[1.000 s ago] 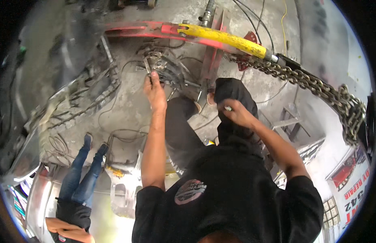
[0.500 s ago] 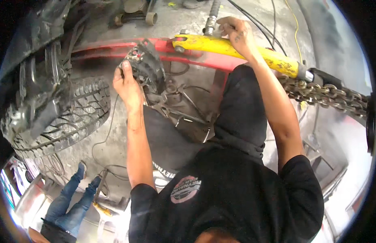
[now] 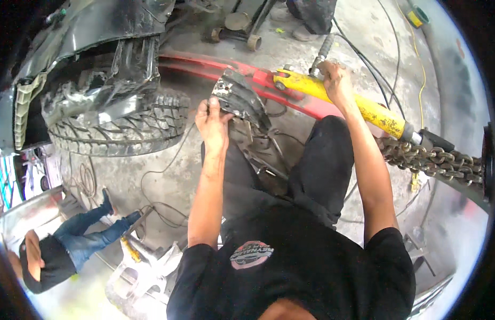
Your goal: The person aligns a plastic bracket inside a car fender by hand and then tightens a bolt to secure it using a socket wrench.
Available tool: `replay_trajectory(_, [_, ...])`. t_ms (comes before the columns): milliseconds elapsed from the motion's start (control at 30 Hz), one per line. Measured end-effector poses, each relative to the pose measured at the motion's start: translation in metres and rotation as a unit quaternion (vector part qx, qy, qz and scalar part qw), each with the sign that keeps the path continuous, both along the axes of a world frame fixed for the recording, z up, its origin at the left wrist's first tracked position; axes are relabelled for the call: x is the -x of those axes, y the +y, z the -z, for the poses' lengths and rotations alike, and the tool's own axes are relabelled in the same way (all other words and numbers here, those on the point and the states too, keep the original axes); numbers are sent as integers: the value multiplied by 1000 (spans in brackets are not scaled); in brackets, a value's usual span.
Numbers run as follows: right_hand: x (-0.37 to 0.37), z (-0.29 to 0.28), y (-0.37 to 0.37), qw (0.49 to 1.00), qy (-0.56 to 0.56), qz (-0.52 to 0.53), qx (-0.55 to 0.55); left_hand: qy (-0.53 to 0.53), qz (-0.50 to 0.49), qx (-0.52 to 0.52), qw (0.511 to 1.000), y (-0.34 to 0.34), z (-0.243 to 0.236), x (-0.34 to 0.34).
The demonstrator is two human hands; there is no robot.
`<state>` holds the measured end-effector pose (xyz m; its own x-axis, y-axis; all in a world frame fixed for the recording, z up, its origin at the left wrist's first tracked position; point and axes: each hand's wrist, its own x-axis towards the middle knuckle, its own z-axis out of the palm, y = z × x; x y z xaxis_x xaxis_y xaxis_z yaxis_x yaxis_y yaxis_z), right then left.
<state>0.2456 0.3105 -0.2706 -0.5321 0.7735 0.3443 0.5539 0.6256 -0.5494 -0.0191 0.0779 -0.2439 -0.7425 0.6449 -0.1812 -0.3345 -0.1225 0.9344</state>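
Note:
My left hand (image 3: 213, 125) pinches the edge of a black, curved metal bracket (image 3: 242, 101) with bolt holes and a worn grey face, thumb on top. The bracket is up in front of a red steel beam (image 3: 199, 65). Beyond the yellow hydraulic cylinder (image 3: 375, 113), my right hand (image 3: 339, 85) has its fingers curled at the metal hose coupling (image 3: 314, 69); its fingertips are partly hidden. The cylinder joins the red beam with a bolt at its left end. A ribbed hose (image 3: 326, 47) leads up from the coupling.
A damaged car's wheel arch and muddy tire (image 3: 119, 128) stand at left. Heavy chain (image 3: 429, 160) stretches right from below the cylinder. Metal tools (image 3: 266, 168) lie between my knees. Another person (image 3: 79, 240) is at lower left. Cables cross the floor, and a wheeled jack (image 3: 239, 24) stands far ahead.
The view has shifted, so the scene sits farther right and more of the car shows. The bracket has turned slightly in my left hand. My right hand stays at the coupling.

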Motion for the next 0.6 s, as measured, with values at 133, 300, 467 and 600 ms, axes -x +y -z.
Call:
replay_trajectory(133, [8, -15, -6, 999, -24, 0, 20, -2, -7, -16, 1000, -11, 14, 5])
replay_trajectory(300, [-3, -7, -1, 1000, -11, 4, 18, -37, 3, -42, 998, -10, 42, 10])
replay_trajectory(467, [-6, -4, 4, 998, -28, 24, 51, -44, 5, 3, 999, -13, 49, 20])
replay_trajectory(600, [-6, 1, 29, 995, -72, -44, 55, -12, -9, 16, 1000, -16, 42, 42])
